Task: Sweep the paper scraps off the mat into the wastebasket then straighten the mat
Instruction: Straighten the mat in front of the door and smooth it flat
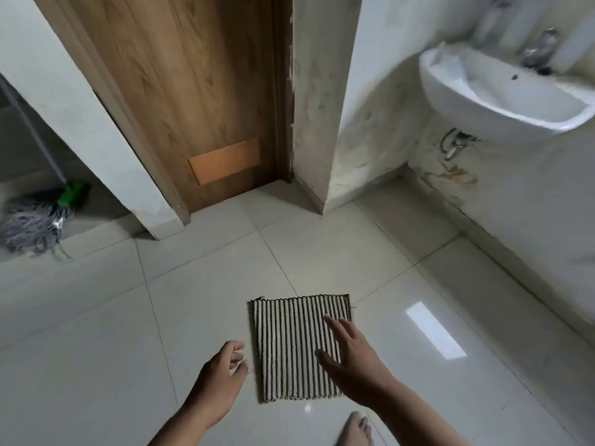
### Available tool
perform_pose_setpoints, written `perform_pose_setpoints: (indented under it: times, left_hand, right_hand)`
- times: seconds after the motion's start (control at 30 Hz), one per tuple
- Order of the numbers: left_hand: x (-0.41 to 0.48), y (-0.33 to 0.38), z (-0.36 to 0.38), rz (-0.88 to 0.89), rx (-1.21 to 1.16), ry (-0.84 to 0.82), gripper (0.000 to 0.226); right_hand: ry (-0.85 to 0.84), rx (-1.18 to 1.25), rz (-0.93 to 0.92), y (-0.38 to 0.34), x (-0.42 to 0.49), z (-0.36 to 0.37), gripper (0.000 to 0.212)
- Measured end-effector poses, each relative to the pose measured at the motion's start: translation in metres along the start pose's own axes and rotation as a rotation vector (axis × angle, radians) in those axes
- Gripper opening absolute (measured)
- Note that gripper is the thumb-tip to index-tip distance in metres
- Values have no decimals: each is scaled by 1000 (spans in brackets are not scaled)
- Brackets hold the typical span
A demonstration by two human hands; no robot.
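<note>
Pale glossy floor tiles (96, 317), small washroom. Closed wooden door (193, 75) ahead, wall-hung washbasin (502, 101) at upper right, string mop (32, 220) propped in the recess at far left.

Striped mat (289, 349) lies flat on the tiles, directly in front of the person and well short of the door. Its edges run at an angle to the tile joints. One bare foot (355, 429) stands just below the mat's near right corner.

Right hand (351, 355) sits over the right half of the mat, palm down, fingers (335, 323) straight and slightly spread. Contact with the weave cannot be told from this view. Left hand (219, 375) is over bare tile just beside the mat's left edge, fingers curled in toward the thumb. Whether they pinch anything cannot be told.

Progress, as a judgement: no paper scraps show on the mat or on the tiles around it, so the sweeping part looks done or very nearly so. No wastebasket is in view, so where any scraps ended up cannot be confirmed. Straightening looks like what is left. The mat is flat and unfolded, but its skew against the tile lines suggests it has yet to be squared up, and the right hand is well placed to do that.
</note>
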State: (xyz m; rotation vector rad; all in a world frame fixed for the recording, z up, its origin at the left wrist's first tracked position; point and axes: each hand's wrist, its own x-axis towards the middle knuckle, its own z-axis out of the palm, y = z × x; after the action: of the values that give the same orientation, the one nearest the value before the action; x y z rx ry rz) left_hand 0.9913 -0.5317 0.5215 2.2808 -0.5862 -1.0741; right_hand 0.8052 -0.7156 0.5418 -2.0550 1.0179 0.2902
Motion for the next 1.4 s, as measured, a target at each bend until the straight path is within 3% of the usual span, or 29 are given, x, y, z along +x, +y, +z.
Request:
perform_pose_setpoints:
  times: [0.2, 0.6, 0.8, 1.0, 1.1, 1.23, 1.33, 1.4]
  left_hand:
    - [89, -24, 66, -195, -105, 62, 22]
    - [258, -197, 165, -370, -78, 63, 23]
    - [375, -252, 179, -211, -32, -4, 24]
    - [492, -288, 172, 6, 173, -86, 17]
    - [534, -287, 165, 115, 256, -28, 40]
    - [572, -289, 164, 183, 441, -38, 60]
    - [588, -298, 168, 194, 504, -104, 58]
    - [589, -299, 170, 234, 568, -127, 50]
  right_hand:
    - [-121, -119, -21, 62, 114, 11, 74]
    - [-273, -162, -37, 154, 306, 182, 68]
    - [-300, -219, -69, 153, 408, 265, 63]
    - [-228, -274, -80, 130, 516, 325, 56]
    - [-194, -296, -97, 120, 558, 350, 51]
    - [-210, -331, -89, 125, 581, 377, 51]
    - [-189, -387, -102, 138, 582, 384, 62]
    - [-156, -449, -107, 146, 580, 383, 58]
